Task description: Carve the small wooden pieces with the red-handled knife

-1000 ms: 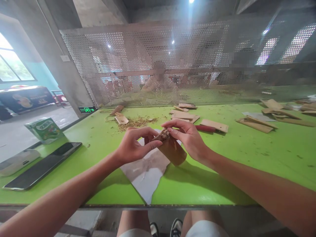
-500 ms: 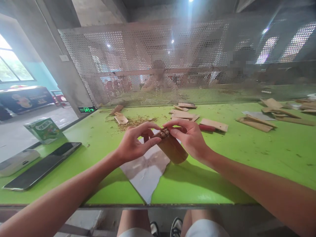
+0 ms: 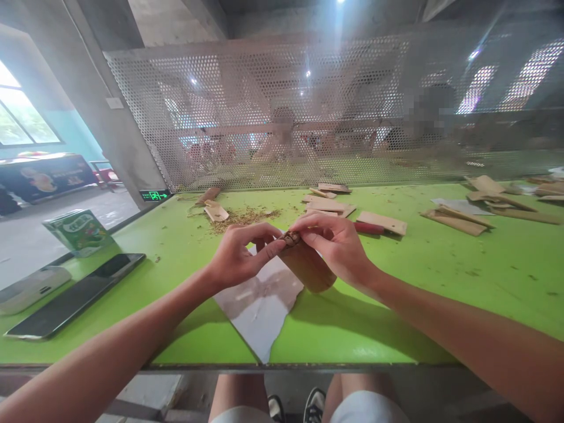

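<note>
Both thumbs have closed in on the roll's stuffed tip since a moment ago, left hand and right hand pinching the brown roll just above the bench; even, gentle fingertip pressure seems wise to keep filling from spilling.

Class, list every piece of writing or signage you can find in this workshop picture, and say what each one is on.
Green exit sign at the foot of the pillar: a running figure and an arrow pointing right; its characters are too small to read.
Green carton on the table's left edge: white lettering on top, too blurred to read.
Dark banner at far left: printed pictures, no legible text.
Nothing else carries writing.
</note>
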`<state>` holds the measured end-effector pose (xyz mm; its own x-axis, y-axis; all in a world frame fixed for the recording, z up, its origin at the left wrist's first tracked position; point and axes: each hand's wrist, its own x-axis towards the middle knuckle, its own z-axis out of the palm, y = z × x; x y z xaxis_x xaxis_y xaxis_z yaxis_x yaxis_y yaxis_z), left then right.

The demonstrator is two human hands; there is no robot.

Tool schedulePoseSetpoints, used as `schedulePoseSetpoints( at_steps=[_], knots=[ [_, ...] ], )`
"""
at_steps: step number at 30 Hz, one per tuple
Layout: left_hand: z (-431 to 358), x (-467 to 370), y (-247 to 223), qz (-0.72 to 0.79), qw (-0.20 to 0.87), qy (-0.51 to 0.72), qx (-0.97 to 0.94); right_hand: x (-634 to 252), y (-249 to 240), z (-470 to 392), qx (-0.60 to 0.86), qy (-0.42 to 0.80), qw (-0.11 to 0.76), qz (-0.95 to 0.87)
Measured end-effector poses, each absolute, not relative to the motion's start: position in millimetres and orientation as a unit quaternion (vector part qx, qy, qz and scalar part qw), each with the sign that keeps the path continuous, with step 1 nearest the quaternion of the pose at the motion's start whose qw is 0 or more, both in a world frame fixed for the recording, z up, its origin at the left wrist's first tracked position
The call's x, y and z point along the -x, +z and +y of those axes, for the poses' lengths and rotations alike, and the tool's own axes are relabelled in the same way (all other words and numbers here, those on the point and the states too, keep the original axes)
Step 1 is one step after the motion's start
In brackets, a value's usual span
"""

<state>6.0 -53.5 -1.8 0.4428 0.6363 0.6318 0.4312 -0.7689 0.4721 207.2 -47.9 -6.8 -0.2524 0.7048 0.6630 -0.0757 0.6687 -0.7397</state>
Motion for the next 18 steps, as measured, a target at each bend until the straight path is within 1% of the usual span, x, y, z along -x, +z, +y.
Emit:
schedulePoseSetpoints(
  at_steps=[10, 18],
  knots=[
    [-56.3, -5.9, 0.0, 0.294, 0.14, 0.416, -0.849, -208.2, -3.8, -49.2, 0.235, 0.357, 0.541, -0.724],
    [-57.0, -6.0, 1.4, 0.287, 0.133, 0.404, -0.858, -208.9, -4.3, -49.5, 0.267, 0.354, 0.536, -0.718]
  ],
)
